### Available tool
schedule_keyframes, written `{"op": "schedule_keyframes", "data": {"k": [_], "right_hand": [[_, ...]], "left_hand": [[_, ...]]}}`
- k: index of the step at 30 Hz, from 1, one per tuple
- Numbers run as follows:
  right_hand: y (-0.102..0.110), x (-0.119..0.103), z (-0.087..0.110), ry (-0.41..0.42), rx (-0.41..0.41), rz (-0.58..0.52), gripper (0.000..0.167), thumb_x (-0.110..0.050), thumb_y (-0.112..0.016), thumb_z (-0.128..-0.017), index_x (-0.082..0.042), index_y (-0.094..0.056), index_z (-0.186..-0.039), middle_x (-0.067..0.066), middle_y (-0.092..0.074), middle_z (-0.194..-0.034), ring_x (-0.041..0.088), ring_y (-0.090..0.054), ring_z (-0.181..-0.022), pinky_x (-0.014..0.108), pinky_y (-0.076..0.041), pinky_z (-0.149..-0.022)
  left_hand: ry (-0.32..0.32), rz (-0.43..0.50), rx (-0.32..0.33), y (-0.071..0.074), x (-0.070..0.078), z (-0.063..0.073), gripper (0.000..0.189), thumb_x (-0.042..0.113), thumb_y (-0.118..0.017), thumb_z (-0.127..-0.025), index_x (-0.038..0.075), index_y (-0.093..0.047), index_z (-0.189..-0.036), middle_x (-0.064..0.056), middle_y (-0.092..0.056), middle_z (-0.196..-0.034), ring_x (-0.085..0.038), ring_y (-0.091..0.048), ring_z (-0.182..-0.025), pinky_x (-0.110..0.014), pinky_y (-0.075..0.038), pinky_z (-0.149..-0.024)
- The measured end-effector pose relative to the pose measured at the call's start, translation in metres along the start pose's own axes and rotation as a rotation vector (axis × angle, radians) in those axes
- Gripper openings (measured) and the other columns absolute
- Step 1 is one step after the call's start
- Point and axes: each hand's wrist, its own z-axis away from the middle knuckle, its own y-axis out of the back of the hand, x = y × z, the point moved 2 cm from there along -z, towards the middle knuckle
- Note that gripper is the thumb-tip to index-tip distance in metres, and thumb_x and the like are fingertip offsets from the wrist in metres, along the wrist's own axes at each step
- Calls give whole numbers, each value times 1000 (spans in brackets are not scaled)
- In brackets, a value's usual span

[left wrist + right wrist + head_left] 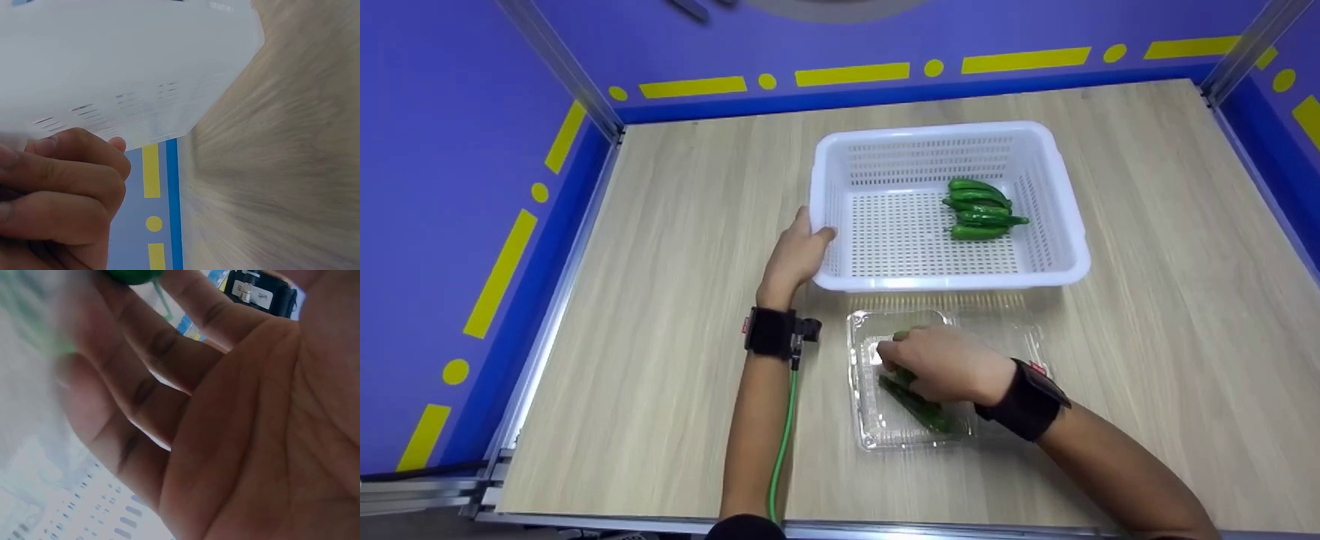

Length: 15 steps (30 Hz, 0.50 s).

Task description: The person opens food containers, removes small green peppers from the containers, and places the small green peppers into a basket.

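Observation:
My left hand (795, 255) grips the left side of a white plastic basket (949, 283), thumb over the rim and fingers curled outside. In the left wrist view, those fingers (67, 180) are bent against the slotted basket wall (129, 62). Several green peppers (979, 212) lie side by side in the right part of the basket. My right hand (949, 364) is down over a clear plastic clamshell box (856, 390), pinching a green pepper (132, 274) at the fingertips. Another green pepper (919, 405) lies in the box beneath the hand. The palm hides part of the right wrist view.
The box's clear lid (1005, 330) lies folded out to the right, near the basket's front. Both stand on a wooden table (675, 315). Blue panels (840, 45) with yellow marks border the table. A green cable (784, 442) runs along the left forearm.

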Motion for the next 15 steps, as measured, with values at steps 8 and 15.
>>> {"op": "schedule_keyframes", "data": {"k": [8, 15], "right_hand": [[12, 4, 3, -29, 13, -43, 29, 0, -75, -69, -16, -58, -85, -5, -59, -73, 14, -54, -64, 31, -44, -58], [26, 6, 9, -61, 28, -29, 36, -8, -81, -74, -17, -63, -103, -4, -64, -82, 14, -61, -69, 35, -52, -61]], "left_hand": [[4, -9, 4, 0, 0, -1, 50, 30, -49, -102, 12, -39, -148, -14, -65, -129, -25, -68, -103, -40, -53, -88], [-2, -15, 1, 0, 0, 0, 51, 31, -49, -102, 12, -38, -149, -13, -64, -129, -24, -67, -104, -39, -53, -88]]}}
